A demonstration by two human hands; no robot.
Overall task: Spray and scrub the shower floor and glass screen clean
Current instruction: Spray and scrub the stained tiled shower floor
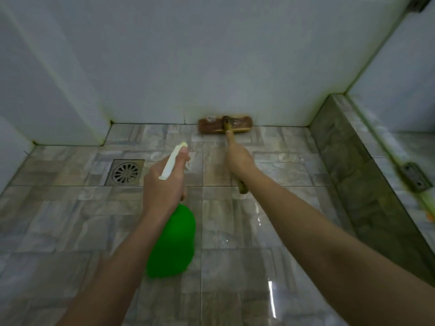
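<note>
Shower floor under the brush at its far edge, spray held ready

Shower floor (pixel 235 220), grey tiled and shining wet toward the near right, is the part of the job in hand; the glass screen looks not yet begun, and I cannot tell it apart for certain, though a metal hinge (pixel 415 180) sits on the raised ledge (pixel 353 161) along the floor's right edge.

The right hand (pixel 239 158) has its fingers clamped round the wooden handle of the brush (pixel 225 124). The brush's head lies at the far edge of the floor, touching the foot of the white wall (pixel 188 67), right of the middle. A brownish stain shows on the wall just above the head.

The left hand (pixel 162 184) grips the neck of the green spray bottle (pixel 174 241), fingers curled round it, the white nozzle (pixel 173 161) pointing away toward the far edge. Whether a finger rests on the trigger I cannot tell. The bottle hangs above the floor's middle, just right of the drain (pixel 125 172) near the left edge.

By my judgement this is the scrubbing step on the floor. The next move calls for firm strokes along the wall joint, fresh spray where the tiles ahead look dry, then working back toward the near edge before turning to the glass.
</note>
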